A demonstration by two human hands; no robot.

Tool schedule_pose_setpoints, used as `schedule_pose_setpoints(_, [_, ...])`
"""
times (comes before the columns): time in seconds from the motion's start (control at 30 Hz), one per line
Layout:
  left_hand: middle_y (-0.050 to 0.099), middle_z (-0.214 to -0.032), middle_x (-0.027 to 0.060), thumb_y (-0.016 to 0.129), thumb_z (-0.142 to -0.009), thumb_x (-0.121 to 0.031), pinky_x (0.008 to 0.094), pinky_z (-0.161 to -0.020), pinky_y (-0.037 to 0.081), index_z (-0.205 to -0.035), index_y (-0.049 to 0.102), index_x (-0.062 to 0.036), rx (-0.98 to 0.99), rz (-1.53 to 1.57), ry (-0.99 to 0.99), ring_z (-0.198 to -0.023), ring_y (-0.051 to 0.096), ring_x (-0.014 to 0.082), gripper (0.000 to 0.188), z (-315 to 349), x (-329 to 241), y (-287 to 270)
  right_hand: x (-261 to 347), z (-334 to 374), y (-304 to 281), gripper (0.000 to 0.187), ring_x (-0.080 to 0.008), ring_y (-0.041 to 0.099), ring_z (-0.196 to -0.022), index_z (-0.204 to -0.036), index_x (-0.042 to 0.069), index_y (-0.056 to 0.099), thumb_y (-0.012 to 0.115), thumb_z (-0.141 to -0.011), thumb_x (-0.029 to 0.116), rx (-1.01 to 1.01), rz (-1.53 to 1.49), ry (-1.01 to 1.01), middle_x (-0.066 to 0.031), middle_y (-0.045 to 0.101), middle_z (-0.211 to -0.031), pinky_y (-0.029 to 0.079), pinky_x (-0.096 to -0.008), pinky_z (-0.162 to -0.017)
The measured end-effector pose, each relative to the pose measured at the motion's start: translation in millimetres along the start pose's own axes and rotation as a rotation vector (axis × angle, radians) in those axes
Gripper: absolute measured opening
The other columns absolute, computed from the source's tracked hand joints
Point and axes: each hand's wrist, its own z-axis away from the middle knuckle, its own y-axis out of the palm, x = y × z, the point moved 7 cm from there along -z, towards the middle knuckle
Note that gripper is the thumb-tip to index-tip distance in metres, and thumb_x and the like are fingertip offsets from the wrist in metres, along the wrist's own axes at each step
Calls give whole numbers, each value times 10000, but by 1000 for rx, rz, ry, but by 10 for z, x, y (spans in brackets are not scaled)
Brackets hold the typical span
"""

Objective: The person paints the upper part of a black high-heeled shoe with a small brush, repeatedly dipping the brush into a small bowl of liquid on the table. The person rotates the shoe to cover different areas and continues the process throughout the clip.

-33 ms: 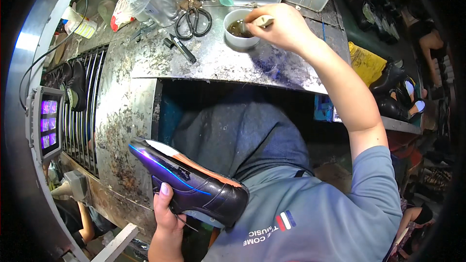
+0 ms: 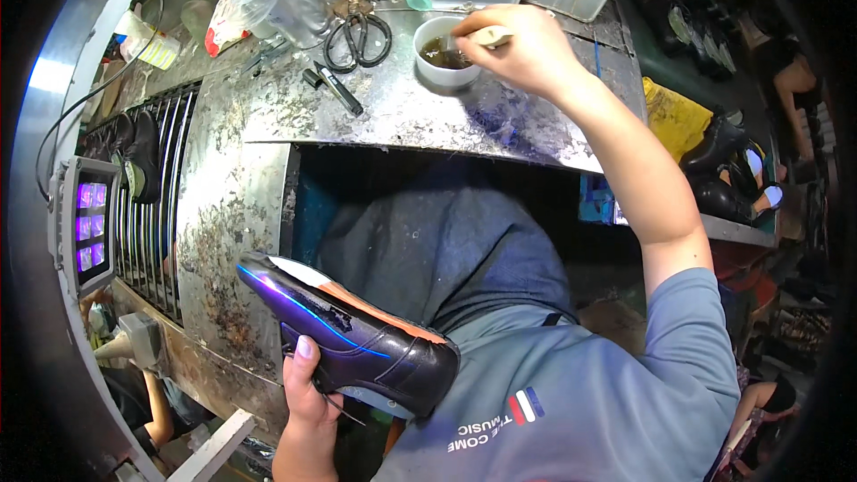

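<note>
A black shoe (image 2: 406,359) lies tilted across my lap, its white and orange underside edge turned upward. My left hand (image 2: 308,384) grips it from the lower left, thumb pressed on the upper and a lace dangling beside the fingers. Violet light gleams in a bright line along the shoe's side. My right hand (image 2: 527,49) reaches to the bench and pinches a brush (image 2: 492,36) by its pale handle. The brush's tip is down in a small white bowl (image 2: 446,78) of brownish liquid, partly hidden by my fingers.
On the metal bench (image 2: 393,120) lie black-handled scissors (image 2: 357,43) and a black marker (image 2: 339,91). A green-capped plastic jar (image 2: 290,4) stands behind them. A lit violet lamp (image 2: 92,225) is at the left, near shoes on a rack (image 2: 141,156). More shoes (image 2: 721,196) sit at right.
My right hand and the brush have shifted very slightly to the right at the bowl. The left hand and the shoe stay in place.
</note>
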Motion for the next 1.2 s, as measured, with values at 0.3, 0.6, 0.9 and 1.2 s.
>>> schedule_pose_setpoints(0.3, [689,-1253,182,584,-1030,-400,465,-1004,569,-1362,552,26,-3,-72,24,-1110,704,303,541,22,-105,95,167,101,-166,204,-265,745,-828,-974,141,787,789,-857,309,-142,-78,-52,-68,767,-911,588,-347,-752])
schedule_pose_setpoints(0.6, [627,-1315,207,692,-963,-294,461,-1022,556,-1458,422,38,70,-55,-87,-1173,668,314,654,71,-112,209,1623,427,-236,150,-222,735,-734,-943,62,781,830,-828,145,91,-931,-394,-68,754,-842,584,-322,-663])
schedule_pose_setpoints(0.9, [556,-1424,260,632,-993,-431,482,-1064,537,-1469,402,77,73,-267,-69,-1249,634,354,734,72,-180,323,2022,470,-131,144,-351,672,-678,-734,107,681,758,-715,227,239,-918,-393,-101,652,-668,545,-448,-610])
schedule_pose_setpoints(1.2, [645,-1282,167,723,-949,-324,407,-1017,538,-1400,488,23,-36,-175,-87,-1149,667,267,616,75,-137,107,2060,600,-197,103,-305,629,-622,-879,89,694,764,-823,138,434,-1007,-493,-58,616,-713,473,-396,-513])
